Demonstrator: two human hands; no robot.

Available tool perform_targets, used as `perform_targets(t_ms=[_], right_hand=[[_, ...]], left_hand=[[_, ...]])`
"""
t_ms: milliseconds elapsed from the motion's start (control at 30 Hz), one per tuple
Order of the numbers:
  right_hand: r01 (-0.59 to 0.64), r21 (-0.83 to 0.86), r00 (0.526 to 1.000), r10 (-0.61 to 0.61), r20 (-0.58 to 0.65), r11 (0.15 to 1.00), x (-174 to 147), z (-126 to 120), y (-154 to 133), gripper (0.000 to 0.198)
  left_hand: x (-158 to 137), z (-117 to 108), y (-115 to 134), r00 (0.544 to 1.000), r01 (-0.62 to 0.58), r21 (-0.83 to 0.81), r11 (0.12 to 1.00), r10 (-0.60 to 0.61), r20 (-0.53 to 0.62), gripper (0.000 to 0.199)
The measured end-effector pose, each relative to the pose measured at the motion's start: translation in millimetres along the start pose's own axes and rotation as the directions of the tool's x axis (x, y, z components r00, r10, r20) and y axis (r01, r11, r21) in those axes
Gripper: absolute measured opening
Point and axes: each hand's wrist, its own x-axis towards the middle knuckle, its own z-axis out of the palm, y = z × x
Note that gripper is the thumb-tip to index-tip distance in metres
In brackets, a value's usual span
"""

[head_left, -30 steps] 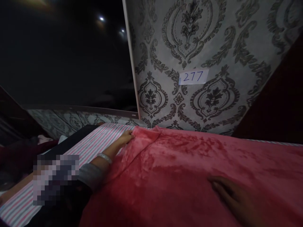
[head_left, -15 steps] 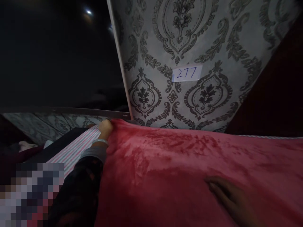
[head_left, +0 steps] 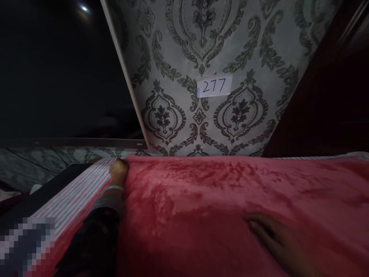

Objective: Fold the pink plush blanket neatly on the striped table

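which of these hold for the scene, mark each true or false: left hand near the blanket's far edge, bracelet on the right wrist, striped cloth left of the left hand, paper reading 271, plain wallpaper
1. The left hand is near the far edge of the red blanket. True.
2. The bracelet is on the right wrist. False: the bracelet is on the left wrist.
3. Striped cloth shows left of the left hand. True.
4. The paper on the wall reads 271. False: it reads 277.
5. The wallpaper is plain. False: it has a dark ornamental pattern.
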Motion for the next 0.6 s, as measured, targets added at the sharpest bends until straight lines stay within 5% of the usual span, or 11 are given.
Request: perform_targets(t_ms=[167,333,600], right_hand=[[0.006,0.005,1.000,-0.006,0.014,1.000,2,2,4,0.042],[0.004,0.019,0.999,-0.005,0.039,1.000,3,1,5,0.038],[0.041,0.037,0.999,-0.040,-0.019,0.998,8,18,20,0.040]], left_hand=[[-4,-18,-8,0.993,0.020,0.089,0.996,-0.030,0.115,0.046],[-35,-38,-44,0.987,0.021,0.162,0.987,-0.047,0.155,0.041],[-80,-60,-79,0.998,-0.001,0.176,0.984,-0.012,0.070,0.044]])
